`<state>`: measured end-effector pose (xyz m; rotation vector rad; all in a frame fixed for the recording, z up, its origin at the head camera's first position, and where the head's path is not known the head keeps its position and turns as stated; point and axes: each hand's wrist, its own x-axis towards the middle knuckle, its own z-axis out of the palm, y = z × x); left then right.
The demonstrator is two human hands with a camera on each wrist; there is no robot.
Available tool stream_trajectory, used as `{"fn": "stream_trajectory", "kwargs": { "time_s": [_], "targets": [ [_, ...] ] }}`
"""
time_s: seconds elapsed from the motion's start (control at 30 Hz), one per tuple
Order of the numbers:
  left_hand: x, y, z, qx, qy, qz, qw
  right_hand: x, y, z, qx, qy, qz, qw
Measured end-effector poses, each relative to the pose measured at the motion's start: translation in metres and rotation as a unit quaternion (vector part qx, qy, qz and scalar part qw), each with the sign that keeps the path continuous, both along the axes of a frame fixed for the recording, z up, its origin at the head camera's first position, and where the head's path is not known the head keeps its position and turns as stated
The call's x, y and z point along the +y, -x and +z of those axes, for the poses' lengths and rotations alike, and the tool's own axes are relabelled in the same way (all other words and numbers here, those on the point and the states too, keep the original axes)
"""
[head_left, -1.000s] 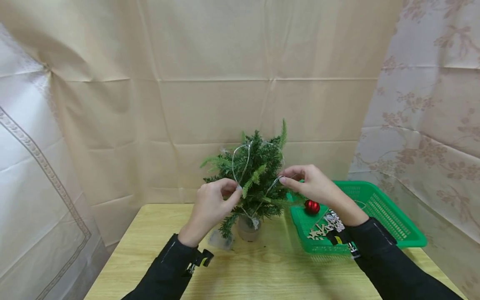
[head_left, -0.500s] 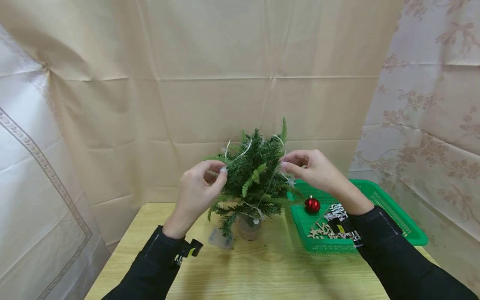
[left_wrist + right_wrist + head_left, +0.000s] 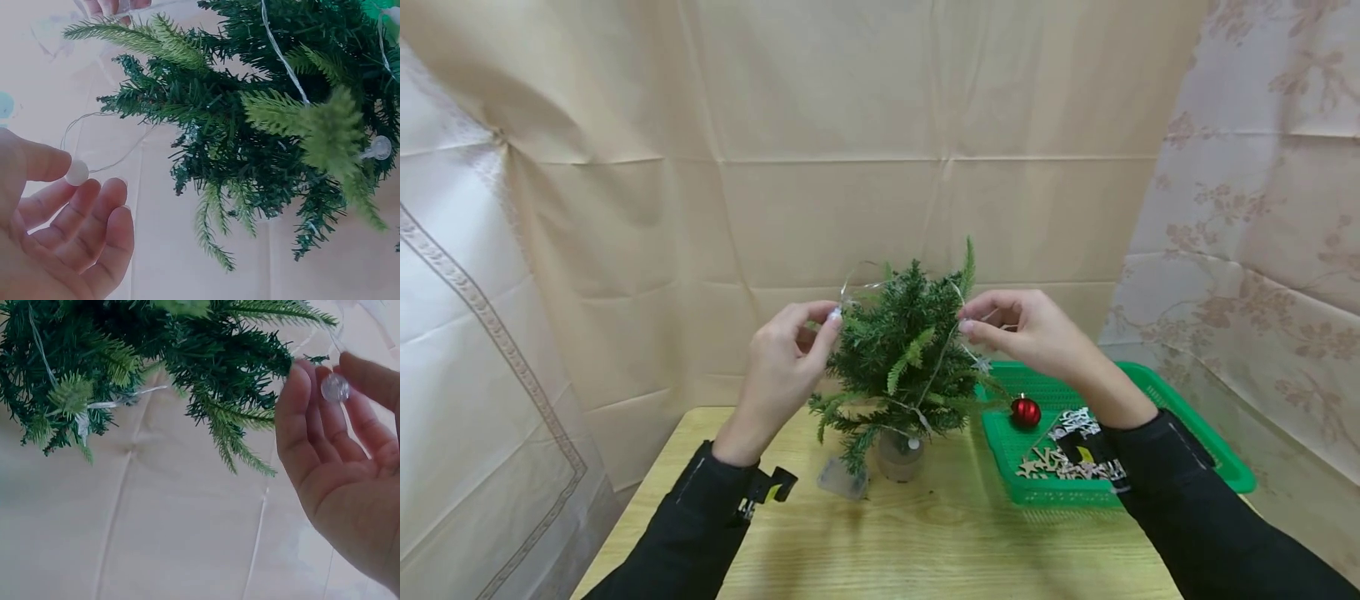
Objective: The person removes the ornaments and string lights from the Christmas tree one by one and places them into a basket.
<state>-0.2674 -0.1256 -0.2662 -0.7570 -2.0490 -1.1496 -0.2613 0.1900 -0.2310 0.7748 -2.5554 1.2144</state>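
A small artificial Christmas tree (image 3: 910, 333) stands in a round base (image 3: 898, 457) on the table, with a string of lights on thin silvery wire (image 3: 284, 59) draped over its branches. At the tree's left side, my left hand (image 3: 784, 362) pinches a small white round bulb (image 3: 77, 173) of the string between thumb and fingertips. On the opposite side, my right hand (image 3: 1037, 337) pinches the string, and a clear round bulb (image 3: 335, 388) shows between its thumb and fingers. A loop of wire rises above the left fingertips. Part of the string is hidden behind the branches.
To the right is a green plastic basket (image 3: 1195, 437) with a red bauble (image 3: 1025, 411), silvery pieces (image 3: 1075, 423) and small wooden cutouts (image 3: 1048, 462). A clear plastic packet (image 3: 842, 479) lies left of the tree's base. Hanging cloth (image 3: 820, 208) closes off the back.
My left hand has moved up and left, away from the tree's front, taking the string with it. My right hand has risen slightly along the right side, still pinching the string.
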Motion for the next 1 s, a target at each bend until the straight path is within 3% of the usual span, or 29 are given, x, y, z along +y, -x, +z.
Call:
{"fn": "stream_trajectory", "kwargs": {
  "time_s": [0.2, 0.37, 0.6, 0.83, 1.0],
  "targets": [
    [-0.002, 0.0, -0.006, -0.015, 0.021, 0.0, 0.9997, -0.003, -0.003, -0.008, -0.053, 0.008, 0.068, 0.9962],
    [-0.002, 0.001, -0.01, -0.014, 0.032, -0.01, 0.9994, -0.009, -0.002, -0.008, -0.057, 0.013, 0.068, 0.996],
    [0.0, 0.005, -0.007, -0.007, 0.029, -0.015, 0.9995, -0.023, 0.001, 0.004, -0.075, 0.048, 0.039, 0.9952],
    [0.005, 0.007, -0.003, -0.013, 0.029, -0.024, 0.9992, -0.046, 0.005, 0.011, -0.094, 0.021, -0.06, 0.9936],
    [0.004, 0.009, -0.004, -0.01, 0.021, -0.029, 0.9993, -0.05, 0.007, 0.019, -0.104, 0.038, -0.073, 0.9912]
  ]
}}
